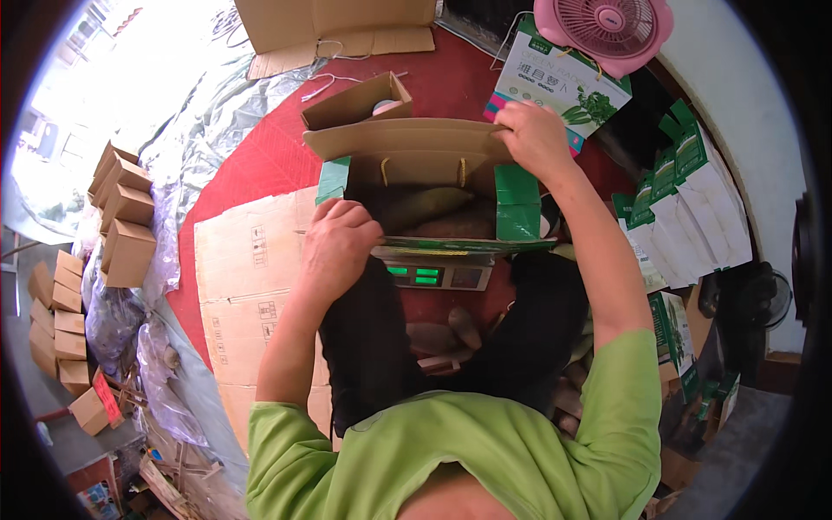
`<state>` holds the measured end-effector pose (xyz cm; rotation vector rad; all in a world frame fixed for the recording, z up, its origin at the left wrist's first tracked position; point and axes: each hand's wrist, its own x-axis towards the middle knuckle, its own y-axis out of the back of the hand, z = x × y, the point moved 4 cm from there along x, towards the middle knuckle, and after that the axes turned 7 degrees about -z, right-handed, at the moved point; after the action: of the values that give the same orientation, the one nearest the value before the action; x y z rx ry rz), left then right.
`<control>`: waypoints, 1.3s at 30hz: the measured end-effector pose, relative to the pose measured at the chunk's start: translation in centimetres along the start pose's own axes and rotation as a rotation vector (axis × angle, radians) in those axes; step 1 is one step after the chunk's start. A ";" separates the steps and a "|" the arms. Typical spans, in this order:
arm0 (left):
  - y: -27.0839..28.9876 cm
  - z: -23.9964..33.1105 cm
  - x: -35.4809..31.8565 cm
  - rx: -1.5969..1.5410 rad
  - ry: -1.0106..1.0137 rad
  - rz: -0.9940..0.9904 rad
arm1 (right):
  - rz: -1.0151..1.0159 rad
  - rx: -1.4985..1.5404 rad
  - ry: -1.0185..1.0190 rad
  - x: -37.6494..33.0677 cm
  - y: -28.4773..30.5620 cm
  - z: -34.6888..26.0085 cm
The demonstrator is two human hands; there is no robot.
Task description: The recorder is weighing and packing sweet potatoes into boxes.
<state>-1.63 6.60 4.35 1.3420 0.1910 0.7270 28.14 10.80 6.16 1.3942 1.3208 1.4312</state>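
Note:
A cardboard box (407, 221) with green end flaps stands in front of me, its top open and its long far flap (403, 139) raised. Long greenish radishes (429, 204) lie inside, partly in shadow. My right hand (530, 134) pinches the far flap near its right corner. At the near left corner, beside a green end flap (334, 179), my left hand (341, 238) is closed on the box edge; its fingertips are partly hidden. Under the box sits a digital scale (451, 276) with lit green displays, between my knees.
Loose radishes (465, 328) lie between my legs. Beyond the box stands a smaller open carton (360, 102). A pink fan (607, 33) rests on a printed white box (559, 78). More folded boxes (693, 204) lean at right; small brown cartons (128, 251) line the left. Flattened cardboard (251, 295) covers the red mat.

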 end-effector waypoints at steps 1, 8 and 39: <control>0.7 -0.8 -0.7 -0.006 0.037 0.039 | 0.013 -0.030 0.043 0.9 0.3 -1.5; 4.4 -5.2 -7.3 0.026 0.150 0.145 | 0.050 -0.131 0.179 6.5 0.7 -11.1; 10.6 -3.4 -54.9 0.224 1.439 -0.678 | -0.641 0.423 0.650 -8.6 -17.1 -52.7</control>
<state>-49.51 -21.79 -1.77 0.6222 1.8049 0.9562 -24.73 -3.23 -6.33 0.6019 2.3295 1.2171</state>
